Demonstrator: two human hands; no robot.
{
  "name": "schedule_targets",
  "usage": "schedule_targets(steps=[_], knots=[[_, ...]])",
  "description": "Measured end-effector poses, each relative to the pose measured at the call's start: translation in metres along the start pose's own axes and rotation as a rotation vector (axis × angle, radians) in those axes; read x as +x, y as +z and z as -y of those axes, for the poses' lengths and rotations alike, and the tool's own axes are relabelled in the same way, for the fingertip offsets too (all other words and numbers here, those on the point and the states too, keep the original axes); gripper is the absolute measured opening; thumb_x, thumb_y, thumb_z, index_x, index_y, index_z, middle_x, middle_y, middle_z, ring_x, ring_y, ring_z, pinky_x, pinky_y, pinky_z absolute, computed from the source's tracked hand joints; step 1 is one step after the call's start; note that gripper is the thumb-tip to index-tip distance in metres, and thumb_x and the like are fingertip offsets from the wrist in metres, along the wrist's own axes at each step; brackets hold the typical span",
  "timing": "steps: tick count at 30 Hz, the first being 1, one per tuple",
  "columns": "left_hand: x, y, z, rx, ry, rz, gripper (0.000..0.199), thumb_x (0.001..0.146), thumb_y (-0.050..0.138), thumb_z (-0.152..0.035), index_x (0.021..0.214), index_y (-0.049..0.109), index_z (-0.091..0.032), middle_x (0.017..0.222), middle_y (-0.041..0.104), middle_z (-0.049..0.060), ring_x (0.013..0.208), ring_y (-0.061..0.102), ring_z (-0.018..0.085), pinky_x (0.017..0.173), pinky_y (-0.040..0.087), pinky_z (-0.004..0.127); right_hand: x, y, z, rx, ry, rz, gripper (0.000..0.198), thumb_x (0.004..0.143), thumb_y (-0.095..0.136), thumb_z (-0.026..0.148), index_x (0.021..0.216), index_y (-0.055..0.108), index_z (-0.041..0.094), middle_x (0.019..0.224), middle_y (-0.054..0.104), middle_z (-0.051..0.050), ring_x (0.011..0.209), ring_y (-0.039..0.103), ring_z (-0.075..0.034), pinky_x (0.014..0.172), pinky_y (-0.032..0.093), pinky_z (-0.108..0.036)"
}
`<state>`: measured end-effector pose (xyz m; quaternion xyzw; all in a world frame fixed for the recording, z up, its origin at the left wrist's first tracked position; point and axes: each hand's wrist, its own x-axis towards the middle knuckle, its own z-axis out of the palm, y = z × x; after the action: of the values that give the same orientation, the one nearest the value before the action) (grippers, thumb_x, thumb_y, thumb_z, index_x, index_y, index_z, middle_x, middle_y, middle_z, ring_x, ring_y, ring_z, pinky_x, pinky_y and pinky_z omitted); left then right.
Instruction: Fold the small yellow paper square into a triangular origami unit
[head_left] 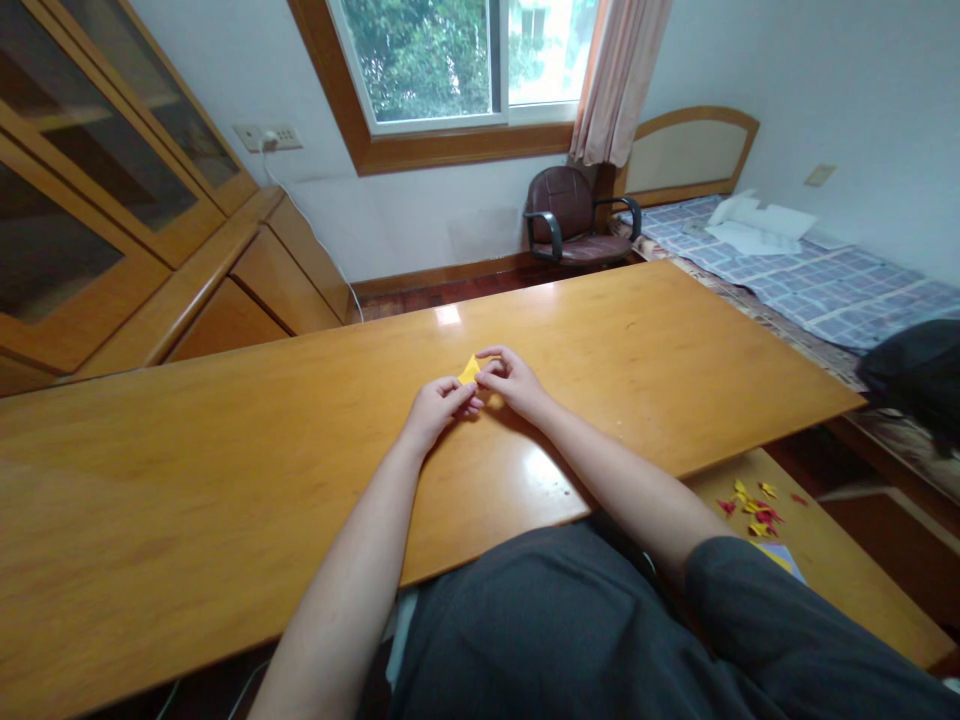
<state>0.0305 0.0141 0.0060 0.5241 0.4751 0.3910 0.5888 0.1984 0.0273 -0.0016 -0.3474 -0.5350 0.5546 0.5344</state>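
Between my two hands, just above the wooden table [247, 460], is a small piece of folded yellow paper [469, 371] with a pointed tip facing up. My left hand [442, 405] pinches its lower left side between thumb and fingers. From the right, my right hand [512, 380] holds the other side, its thumb and fingertips closed on the paper. Part of the paper is hidden behind the fingers, and its full shape is too small to make out.
On a lower wooden surface [840, 550] at the right lie several small red and yellow folded paper pieces [761, 512] and a few flat sheets [781, 560]. Beyond the table stand an armchair [566, 215] and a bed [810, 280]. A glass-door cabinet [161, 235] is at the left.
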Motion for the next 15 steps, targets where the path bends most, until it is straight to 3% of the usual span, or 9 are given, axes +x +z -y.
schedule_targets(steps=[15], knots=[[0.0013,-0.0029,0.0027,-0.007,0.000,-0.001,0.035,0.068,0.077,-0.046,0.070,0.063,-0.014,0.068,0.072,0.008,0.057,0.063,0.014,0.058,0.050,0.027,0.0020,-0.0028,-0.0064,0.065,0.006,0.030,0.037,0.075,0.070,0.033,0.106,0.054,0.021,0.067,0.065,0.005,0.065,0.061,-0.012,0.070,0.048,-0.028]])
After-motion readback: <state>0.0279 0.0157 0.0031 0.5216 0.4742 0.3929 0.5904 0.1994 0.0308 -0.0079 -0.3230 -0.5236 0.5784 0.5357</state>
